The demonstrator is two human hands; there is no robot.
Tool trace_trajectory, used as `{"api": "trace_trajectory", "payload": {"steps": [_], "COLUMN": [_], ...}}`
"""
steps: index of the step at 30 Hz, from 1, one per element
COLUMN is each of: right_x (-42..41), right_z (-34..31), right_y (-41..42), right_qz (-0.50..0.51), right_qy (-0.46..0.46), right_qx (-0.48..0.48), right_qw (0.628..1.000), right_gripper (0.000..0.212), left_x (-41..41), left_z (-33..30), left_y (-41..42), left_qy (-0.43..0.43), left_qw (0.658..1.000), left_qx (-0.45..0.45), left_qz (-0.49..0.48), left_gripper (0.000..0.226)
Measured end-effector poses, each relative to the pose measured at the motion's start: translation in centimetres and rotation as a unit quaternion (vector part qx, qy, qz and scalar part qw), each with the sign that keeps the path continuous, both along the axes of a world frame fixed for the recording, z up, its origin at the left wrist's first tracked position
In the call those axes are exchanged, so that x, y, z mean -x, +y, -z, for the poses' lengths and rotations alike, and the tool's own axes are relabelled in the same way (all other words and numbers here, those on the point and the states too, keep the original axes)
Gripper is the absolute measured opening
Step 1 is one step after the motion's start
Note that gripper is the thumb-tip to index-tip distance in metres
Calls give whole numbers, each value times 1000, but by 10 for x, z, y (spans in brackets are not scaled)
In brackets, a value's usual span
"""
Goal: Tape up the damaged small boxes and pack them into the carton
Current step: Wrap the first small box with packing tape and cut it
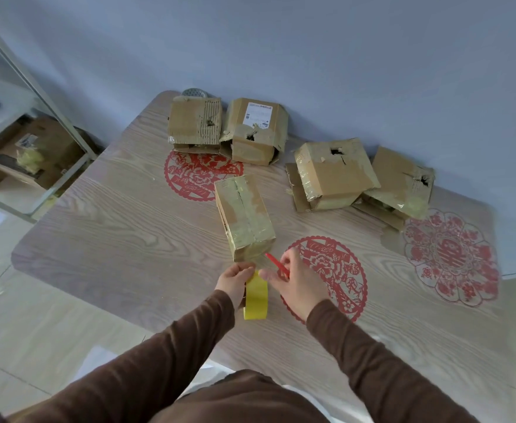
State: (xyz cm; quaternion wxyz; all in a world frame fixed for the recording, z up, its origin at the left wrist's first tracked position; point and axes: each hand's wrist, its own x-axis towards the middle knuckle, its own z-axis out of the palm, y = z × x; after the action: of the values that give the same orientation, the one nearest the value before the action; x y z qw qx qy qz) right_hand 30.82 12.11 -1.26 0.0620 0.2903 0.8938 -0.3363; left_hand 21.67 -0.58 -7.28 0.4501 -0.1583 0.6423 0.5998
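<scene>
Currently: taping the first box.
Left hand (235, 277): grips the yellow tape roll (256, 296).
Right hand (291, 280): pinches a red cutter (276, 264), just beside the left.
Taped box (244, 216): directly beyond both hands, apparently nearly sealed.
Left: four torn boxes (333, 172) further off; carton not identifiable.

Both arms are extended forward from the near edge, clad in brown sleeves, and the hands are brought close together. The left hand (235, 277) is curled around a yellow tape roll (256, 296). A red tool (276, 264) is pinched in the right hand (296, 279), its fingers bent.
</scene>
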Motion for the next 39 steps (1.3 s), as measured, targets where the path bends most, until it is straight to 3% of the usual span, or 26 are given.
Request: {"api": "trace_trajectory", "payload": {"steps": [1, 5, 12, 16, 18, 21, 25, 28, 33, 35, 39], "right_x": [5, 29, 53, 52, 47, 36, 30, 42, 49, 47, 36], "right_z": [-5, -10, -8, 6, 11, 9, -4, -1, 5, 3, -1], "right_y": [7, 26, 38, 58, 69, 75, 50, 31, 23, 19, -4], "right_qz": [-42, -193, -246, -251, -243, -264, -198, -176, -133, -122, -115], "right_qy": [-13, -44, -78, -175, -208, -203, -19, 23, 22, 52, 118], "right_qx": [-43, -204, -271, -296, -269, -151, 5, 8, -25, -12, 46], "right_qw": [998, 959, 927, 905, 909, 931, 980, 984, 991, 991, 985], "right_gripper": [60, 35, 37, 44, 44, 39, 28, 34, 30, 35, 47], "left_x": [-1, -2, -1, -1, 1, 8, 15, 20, 30, 29, 27], "left_z": [-1, -3, 5, 2, 2, 7, 6, 3, -11, -15, -35], "left_y": [1, 2, 5, 5, 3, 2, 1, 1, -11, -26, -58], "left_qy": [3, 17, 37, 58, 81, 129, 179, 211, 268, 281, 287], "left_qw": [1000, 1000, 998, 995, 993, 985, 970, 951, 882, 888, 932], "left_qx": [0, 20, 54, 81, 87, 108, 142, 173, 243, 215, 109], "left_qz": [-5, -6, -15, -15, -4, 36, 87, 144, 301, 294, 191], "left_gripper": [9, 9, 10, 16, 15, 14, 25, 15, 13, 14, 21]}}
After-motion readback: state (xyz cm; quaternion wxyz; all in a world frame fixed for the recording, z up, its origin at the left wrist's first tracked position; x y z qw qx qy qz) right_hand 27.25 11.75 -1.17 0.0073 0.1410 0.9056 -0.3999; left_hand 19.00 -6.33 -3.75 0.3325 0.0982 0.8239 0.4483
